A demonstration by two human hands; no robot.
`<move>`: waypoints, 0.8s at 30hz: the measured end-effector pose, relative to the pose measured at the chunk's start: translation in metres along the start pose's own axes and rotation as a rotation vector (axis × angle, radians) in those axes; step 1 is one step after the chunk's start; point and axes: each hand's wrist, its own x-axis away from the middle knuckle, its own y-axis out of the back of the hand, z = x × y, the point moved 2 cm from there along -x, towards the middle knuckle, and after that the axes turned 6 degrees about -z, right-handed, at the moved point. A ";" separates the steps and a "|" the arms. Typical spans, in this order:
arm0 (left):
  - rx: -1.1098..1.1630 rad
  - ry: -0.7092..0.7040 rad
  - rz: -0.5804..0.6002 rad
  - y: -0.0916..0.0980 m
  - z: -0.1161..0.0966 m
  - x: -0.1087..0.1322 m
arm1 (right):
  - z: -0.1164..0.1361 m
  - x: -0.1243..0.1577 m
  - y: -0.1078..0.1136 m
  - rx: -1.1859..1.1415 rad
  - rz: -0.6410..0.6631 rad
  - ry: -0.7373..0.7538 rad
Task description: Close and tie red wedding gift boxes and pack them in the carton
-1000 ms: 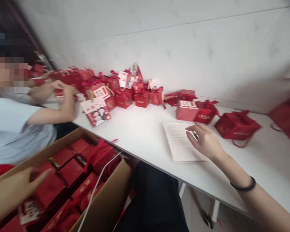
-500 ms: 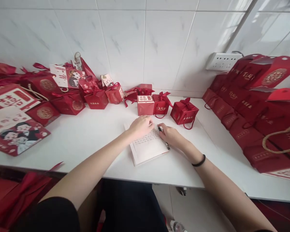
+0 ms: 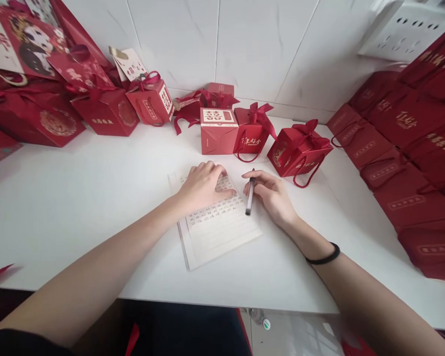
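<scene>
A notebook (image 3: pixel 222 242) lies open on the white table, its ruled page filled with rows of handwriting in the upper part. My left hand (image 3: pixel 203 185) rests on the written part, fingers bent and thumb spread apart from them, holding nothing. Just off the page's right edge, my right hand (image 3: pixel 274 195) has a pen (image 3: pixel 249 198) between its thumb and fingers. The pen is clear-barrelled with a dark end towards me. A black band circles my right wrist.
Red gift boxes (image 3: pixel 218 136) with ribbons stand behind the notebook, one box (image 3: pixel 298 151) near my right hand. More boxes (image 3: pixel 106 116) crowd the left, and a stacked wall of red boxes (image 3: pixel 411 163) fills the right. A white power strip (image 3: pixel 408 29) is on the wall.
The view has come closer to the notebook. My left thumb has spread from the fingers, uncovering more writing. In my right hand the pen has turned, its near end swinging left.
</scene>
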 end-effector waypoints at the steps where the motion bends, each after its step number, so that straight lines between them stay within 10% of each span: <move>1: -0.011 0.001 -0.004 0.000 -0.001 0.000 | -0.003 -0.001 -0.001 -0.105 -0.006 -0.025; 24: -0.067 -0.001 -0.018 -0.001 -0.004 0.002 | 0.006 0.024 0.002 -0.101 -0.158 0.174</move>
